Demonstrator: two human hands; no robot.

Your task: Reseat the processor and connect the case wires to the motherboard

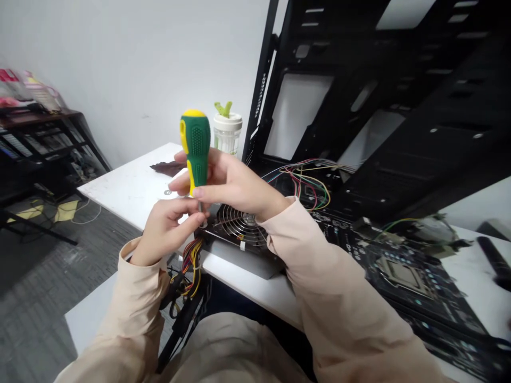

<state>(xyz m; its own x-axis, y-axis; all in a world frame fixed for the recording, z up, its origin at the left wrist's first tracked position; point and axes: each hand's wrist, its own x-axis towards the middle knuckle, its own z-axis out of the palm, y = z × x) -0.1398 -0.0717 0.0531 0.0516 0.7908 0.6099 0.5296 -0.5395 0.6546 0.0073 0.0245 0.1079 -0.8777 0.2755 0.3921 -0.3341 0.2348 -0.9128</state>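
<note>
A green and yellow screwdriver [198, 139] stands nearly upright, its shaft pointing down at the near-left corner of a black power supply [239, 258]. My right hand [235, 181] is closed round the lower part of the handle. Lower down, the thumb and fingers of my left hand [165, 226] pinch the metal shaft close to the tip; the tip itself is hidden by those fingers. The power supply lies with its round wire fan grille [235, 226] facing up, partly covered by my right wrist. A bundle of coloured cables [194, 260] hangs from its left side over the table edge.
A large black computer case [339, 64] stands open behind on the right, with loose wires [307, 181] by it. A motherboard [447, 298] lies at the right. At the back of the white table [120, 178] are a lidded cup [228, 127] and a dark cloth-like piece [167, 168].
</note>
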